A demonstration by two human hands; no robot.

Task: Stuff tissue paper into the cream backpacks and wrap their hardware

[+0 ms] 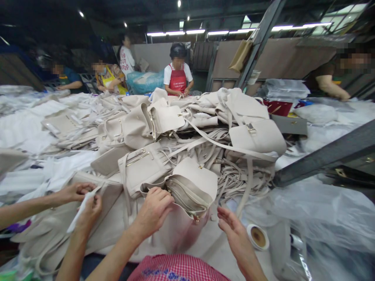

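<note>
The left hand [154,210] hides its fingertips inside the bag [190,191]. The right hand [234,230] is motion-blurred. At lower left, a co-worker's arms run off the frame edge. The heap [205,128] buries the worktop beneath.

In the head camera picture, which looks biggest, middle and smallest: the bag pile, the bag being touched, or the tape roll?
1. pile of cream bags
2. cream bag that the left hand touches
3. tape roll, though it sits nearest the camera

Bright ceiling tube lights, dim hall, wide-angle bending at blurred edges.
</note>
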